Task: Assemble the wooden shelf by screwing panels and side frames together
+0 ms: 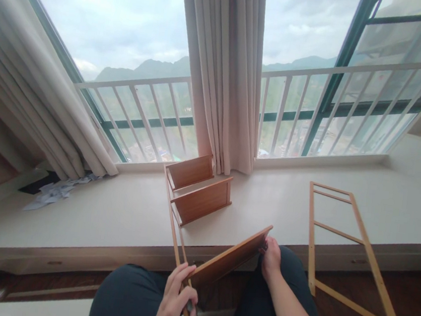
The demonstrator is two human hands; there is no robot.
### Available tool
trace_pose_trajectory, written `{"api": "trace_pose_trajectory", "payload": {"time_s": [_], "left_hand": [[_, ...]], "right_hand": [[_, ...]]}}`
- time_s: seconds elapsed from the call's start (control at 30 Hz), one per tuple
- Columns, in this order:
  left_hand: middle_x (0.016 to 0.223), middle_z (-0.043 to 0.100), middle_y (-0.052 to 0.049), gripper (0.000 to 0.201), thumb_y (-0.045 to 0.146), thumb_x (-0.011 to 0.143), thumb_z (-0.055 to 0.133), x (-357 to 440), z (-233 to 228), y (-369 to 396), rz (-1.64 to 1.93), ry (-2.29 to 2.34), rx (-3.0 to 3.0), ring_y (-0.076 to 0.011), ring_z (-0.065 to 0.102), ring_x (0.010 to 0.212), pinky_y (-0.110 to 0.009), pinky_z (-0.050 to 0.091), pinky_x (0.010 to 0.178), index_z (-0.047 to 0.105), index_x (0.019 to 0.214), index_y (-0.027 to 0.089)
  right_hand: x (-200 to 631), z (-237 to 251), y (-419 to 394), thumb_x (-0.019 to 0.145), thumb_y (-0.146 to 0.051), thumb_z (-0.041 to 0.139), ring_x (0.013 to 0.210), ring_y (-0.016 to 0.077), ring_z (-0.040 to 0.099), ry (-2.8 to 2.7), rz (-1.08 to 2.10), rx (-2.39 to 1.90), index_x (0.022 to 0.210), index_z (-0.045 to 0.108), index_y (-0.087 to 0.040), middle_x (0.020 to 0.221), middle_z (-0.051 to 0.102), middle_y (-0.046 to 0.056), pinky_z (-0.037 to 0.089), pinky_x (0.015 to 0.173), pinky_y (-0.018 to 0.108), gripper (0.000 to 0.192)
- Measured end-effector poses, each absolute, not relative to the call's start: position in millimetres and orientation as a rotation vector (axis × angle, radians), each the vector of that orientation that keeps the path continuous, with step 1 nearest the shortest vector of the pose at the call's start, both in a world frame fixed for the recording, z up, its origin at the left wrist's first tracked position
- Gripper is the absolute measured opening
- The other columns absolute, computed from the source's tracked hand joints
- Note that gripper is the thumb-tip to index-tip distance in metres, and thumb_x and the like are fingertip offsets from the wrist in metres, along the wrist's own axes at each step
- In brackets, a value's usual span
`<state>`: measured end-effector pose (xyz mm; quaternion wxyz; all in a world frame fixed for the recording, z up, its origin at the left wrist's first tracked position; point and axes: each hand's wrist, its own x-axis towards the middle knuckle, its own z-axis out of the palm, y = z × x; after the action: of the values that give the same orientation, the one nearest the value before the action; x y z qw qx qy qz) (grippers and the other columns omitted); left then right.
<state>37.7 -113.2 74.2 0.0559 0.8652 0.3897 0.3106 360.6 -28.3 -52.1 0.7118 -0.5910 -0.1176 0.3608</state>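
A wooden shelf board slants across my lap. My right hand is closed on its far right end. At the board's near left corner, my left hand wraps around the lower end of a slim wooden side frame; something dark shows between its fingers, too small to name. Two more brown boards, an upper one and a lower one, stand out from that frame, their undersides or faces toward me. The frame's far end rests on the white window ledge.
A second wooden side frame leans on the white ledge at the right, its foot on the dark floor. Crumpled paper lies at the left. Curtains hang before the railing and windows.
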Motion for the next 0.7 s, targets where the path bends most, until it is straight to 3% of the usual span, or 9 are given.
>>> {"api": "trace_pose_trajectory", "payload": {"time_s": [0.43, 0.7], "left_hand": [[0.135, 0.055, -0.007, 0.017, 0.008, 0.067, 0.058, 15.1, 53.5, -125.4, 1.025, 1.104, 2.691, -0.0322, 0.044, 0.131, -0.045, 0.05, 0.098, 0.064, 0.068, 0.024], [0.134, 0.056, -0.008, 0.014, 0.007, 0.067, 0.054, 14.5, 61.9, -108.2, 1.045, 0.983, 2.714, -0.0308, 0.043, 0.133, -0.044, 0.05, 0.1, 0.055, 0.063, 0.021]], "right_hand": [[346.1, -39.8, -51.6, 0.073, -0.061, 0.058, 0.068, 0.0176, 0.051, -0.289, 0.827, -1.368, 0.078, 0.052, -0.022, 0.074, 0.056, -0.001, 0.04, 0.058, 0.029, 0.04], [354.3, -34.9, -61.5, 0.072, -0.058, 0.059, 0.07, 0.0184, 0.051, -0.281, 0.8, -1.374, 0.077, 0.055, -0.021, 0.076, 0.058, 0.001, 0.042, 0.056, 0.029, 0.037]]}}
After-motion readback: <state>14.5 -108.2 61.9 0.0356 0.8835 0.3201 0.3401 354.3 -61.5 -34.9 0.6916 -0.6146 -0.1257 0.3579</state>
